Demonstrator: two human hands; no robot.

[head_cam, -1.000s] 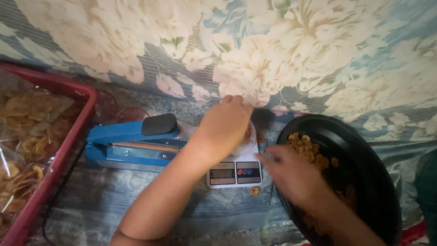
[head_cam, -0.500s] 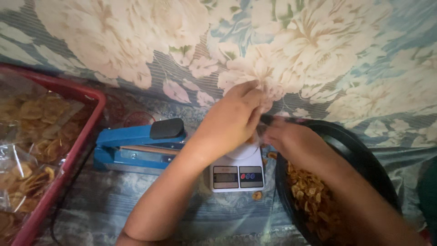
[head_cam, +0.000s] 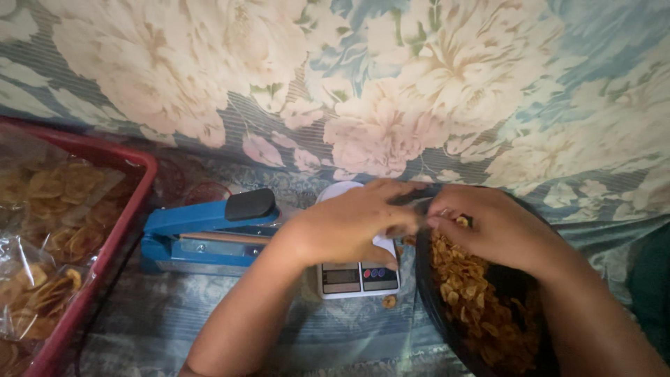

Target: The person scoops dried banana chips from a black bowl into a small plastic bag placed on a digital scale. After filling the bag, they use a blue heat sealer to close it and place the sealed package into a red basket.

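Observation:
My left hand hovers over a small white digital scale, curled around a thin clear bag of which only a pale corner shows below the fingers. Against its fingertips my right hand is pinched, with fried chips showing between the fingers. That hand is above a black bowl of golden chips at the right. The bag's mouth is hidden by both hands.
A blue heat sealer with a black knob lies left of the scale. At the far left stands a red tray with clear bags of chips. One loose chip lies by the scale. Floral cloth covers everything.
My right hand has come up out of the bowl and met my left hand above the scale. The view has tilted down and moved closer.

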